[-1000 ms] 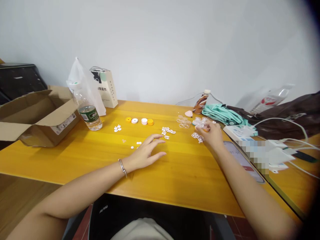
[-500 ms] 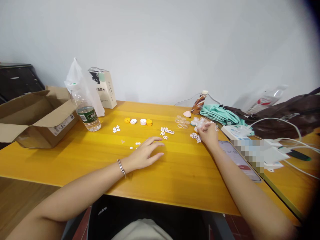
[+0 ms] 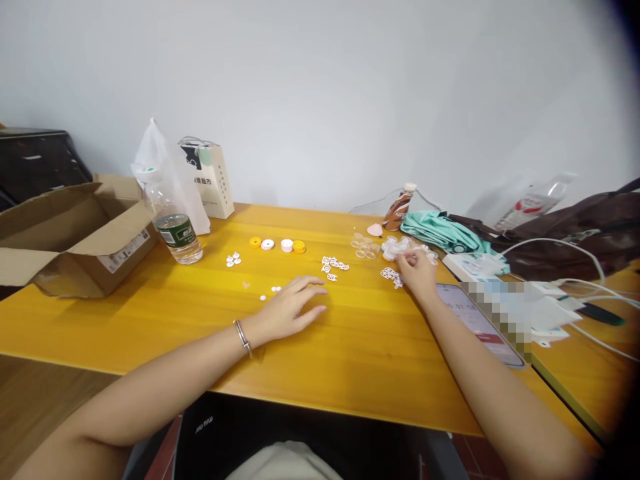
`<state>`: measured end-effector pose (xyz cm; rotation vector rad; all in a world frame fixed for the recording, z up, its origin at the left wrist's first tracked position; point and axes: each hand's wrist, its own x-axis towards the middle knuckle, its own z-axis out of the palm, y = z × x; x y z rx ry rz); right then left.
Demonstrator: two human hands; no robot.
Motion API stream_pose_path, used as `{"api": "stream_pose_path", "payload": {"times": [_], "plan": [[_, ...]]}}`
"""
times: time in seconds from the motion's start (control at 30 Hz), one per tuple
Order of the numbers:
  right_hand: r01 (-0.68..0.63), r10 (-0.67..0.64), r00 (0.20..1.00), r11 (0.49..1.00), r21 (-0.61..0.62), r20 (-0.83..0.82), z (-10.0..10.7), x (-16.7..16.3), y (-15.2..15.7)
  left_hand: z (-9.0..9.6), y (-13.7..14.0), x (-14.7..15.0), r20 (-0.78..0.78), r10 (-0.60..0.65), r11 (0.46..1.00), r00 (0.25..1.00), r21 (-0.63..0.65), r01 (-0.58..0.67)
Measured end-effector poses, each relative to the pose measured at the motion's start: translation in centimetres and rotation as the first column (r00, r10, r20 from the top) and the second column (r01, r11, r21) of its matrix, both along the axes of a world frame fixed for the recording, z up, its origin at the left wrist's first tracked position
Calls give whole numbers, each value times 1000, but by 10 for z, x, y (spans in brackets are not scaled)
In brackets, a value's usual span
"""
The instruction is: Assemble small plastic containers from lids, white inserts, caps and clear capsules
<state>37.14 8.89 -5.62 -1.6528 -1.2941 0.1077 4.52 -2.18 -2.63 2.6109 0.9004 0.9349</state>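
My left hand [image 3: 290, 310] rests over the table with its fingers spread and nothing in them. Just beyond it lie small white discs [image 3: 275, 289]. My right hand [image 3: 419, 272] is at the near edge of a heap of clear and white plastic pieces [image 3: 395, 247], fingertips pinched together; what they hold is too small to make out. Below those fingertips is a cluster of white openwork pieces [image 3: 390, 275]. A second group of white openwork pieces [image 3: 334, 265] lies between the hands. Clear rings [image 3: 365, 245] sit left of the heap.
Yellow and white round reels [image 3: 277, 245] stand farther back. White knobbed pieces [image 3: 233, 259] lie near a water bottle [image 3: 177, 233] and a cardboard box [image 3: 100, 240]. On the right are a phone [image 3: 480, 327], cables [image 3: 590, 250], a teal cloth bundle [image 3: 440, 233] and a drink bottle [image 3: 400, 208].
My right hand has drawn back slightly toward me from the heap, showing more of it. My left hand stays in place.
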Motion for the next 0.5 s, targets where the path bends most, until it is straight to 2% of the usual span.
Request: {"api": "stream_pose_path", "payload": {"times": [0.17,0.23,0.3,0.37,0.43,0.5], "plan": [[-21,22,1000,1000,23,-21,-3,2,3,3,8,-3,-2,46,998,999,48,-46],[-42,44,998,999,34,-36,-3,0,3,7,20,-12,-18,121,988,992,98,-119],[-75,77,996,996,43,-47,-2,-2,2,13,37,-30,-30,256,958,966,145,-249],[-119,121,991,992,48,-55,-2,-6,0,18,56,-57,-46,455,885,889,138,-445],[-167,170,983,985,48,-64,-1,-10,-3,22,72,-88,-157,662,748,733,92,-657],[-212,215,974,976,46,-73,1,-14,-5,22,83,-115,-349,745,625,568,67,-778]]}}
